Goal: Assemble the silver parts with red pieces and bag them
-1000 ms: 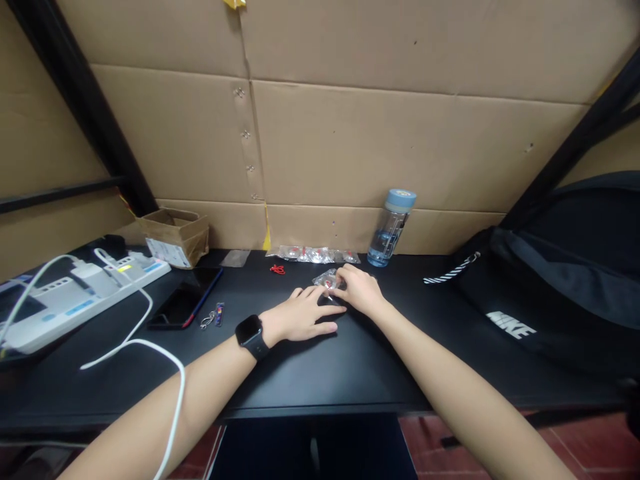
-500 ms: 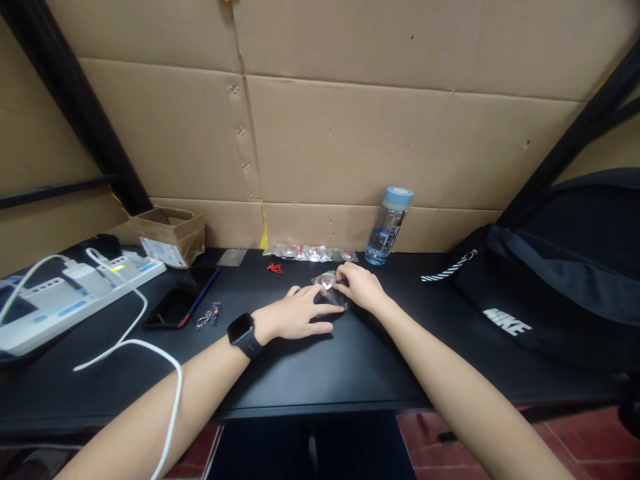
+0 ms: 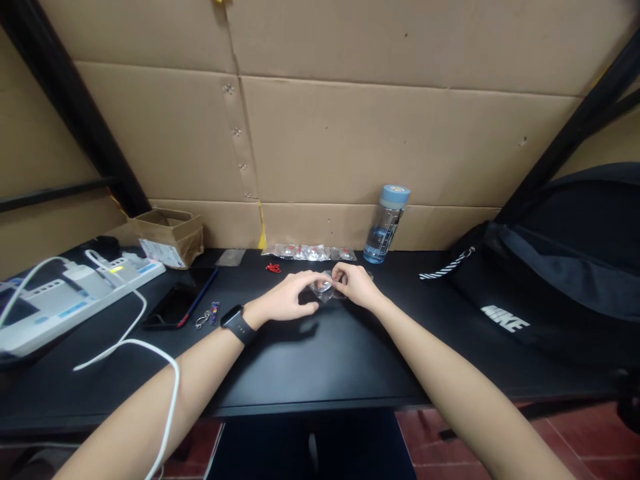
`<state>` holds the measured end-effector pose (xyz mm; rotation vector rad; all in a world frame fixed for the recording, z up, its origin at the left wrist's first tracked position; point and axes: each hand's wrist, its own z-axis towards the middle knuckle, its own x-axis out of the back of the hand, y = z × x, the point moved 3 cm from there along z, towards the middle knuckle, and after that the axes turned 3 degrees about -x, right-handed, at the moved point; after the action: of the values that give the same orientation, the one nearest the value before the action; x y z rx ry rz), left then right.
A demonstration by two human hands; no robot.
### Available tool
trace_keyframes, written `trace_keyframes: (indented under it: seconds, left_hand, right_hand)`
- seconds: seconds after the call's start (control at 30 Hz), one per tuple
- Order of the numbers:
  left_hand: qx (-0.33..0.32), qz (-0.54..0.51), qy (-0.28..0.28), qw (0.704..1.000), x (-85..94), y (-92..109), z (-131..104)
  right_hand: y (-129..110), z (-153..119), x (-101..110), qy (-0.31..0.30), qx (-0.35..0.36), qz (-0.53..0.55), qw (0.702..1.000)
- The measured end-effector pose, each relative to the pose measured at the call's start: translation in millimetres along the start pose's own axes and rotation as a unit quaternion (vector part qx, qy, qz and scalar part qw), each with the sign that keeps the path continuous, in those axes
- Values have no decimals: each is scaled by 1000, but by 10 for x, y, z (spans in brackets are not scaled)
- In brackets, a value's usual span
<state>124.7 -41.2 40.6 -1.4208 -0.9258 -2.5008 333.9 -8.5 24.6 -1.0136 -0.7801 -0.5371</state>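
Note:
A small clear plastic packet [image 3: 324, 288] with a shiny round item inside is between my hands over the black table [image 3: 320, 373]. My right hand [image 3: 355, 283] pinches the packet's right side with thumb and forefinger. From the left, my left hand [image 3: 291, 295] reaches the packet with its fingertips, thumb held apart from the fingers. A row of similar shiny packets [image 3: 311, 253] lies behind, along the cardboard wall. Left of the hands rests a small red cord [image 3: 273, 268].
A blue-capped bottle [image 3: 384, 227] stands behind my right hand. At the left are a cardboard box [image 3: 173, 237], a power strip [image 3: 75, 307], a tablet [image 3: 181, 298] and a keychain [image 3: 215, 313]. A white cable crosses my left forearm. A black backpack [image 3: 540, 267] fills the right side.
My left hand has lifted off the table and turned, its spread fingers drawing up to the packet's edge. The packet is tilted up more, with my right hand still at its right side.

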Motion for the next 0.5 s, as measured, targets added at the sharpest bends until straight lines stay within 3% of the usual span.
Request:
trace_keyframes:
  seconds: [0.13,0.2,0.27,0.37,0.5]
  left_hand:
    - [70,-55,150,985,-56,-289,21]
    - [110,-90,154,978,-119,-416,23]
    - [132,-145,122,973,-175,-491,27]
    - [133,-205,77,967,-200,-521,36]
    - [153,-246,124,949,-147,-544,40]
  right_hand:
    - [-108,-16,27,1,70,32,997]
    - [-186,-33,41,-1,112,42,993]
    - [-261,-53,47,-10,139,48,989]
    - [-320,-76,47,-27,129,52,990]
    - [-249,-84,62,-48,74,82,993]
